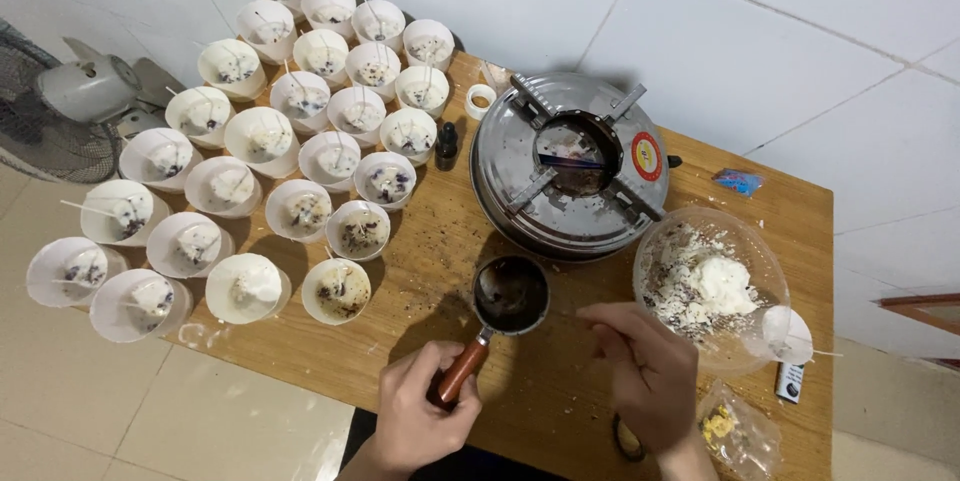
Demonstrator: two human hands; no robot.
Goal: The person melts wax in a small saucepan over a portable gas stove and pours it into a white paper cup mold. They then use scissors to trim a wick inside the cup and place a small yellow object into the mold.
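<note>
While the left hand (415, 419) is closed around the reddish wooden handle of the small dark melting pot (510, 294), which sits on the wooden table (560, 381) at lower centre of the frame, the right hand (645, 371) is loosely curled beside its rim, fingertips pinched as if on something thin that I cannot make out. A tilt of that short-handled pot could, I think, slop its glossy dark contents over the speckled tabletop or onto the knuckles. White paper cups (250, 141) with wick sticks crowd the upper left, beside the round steel stove (570, 166) and a clear bowl of white wax flakes (705, 281).
</note>
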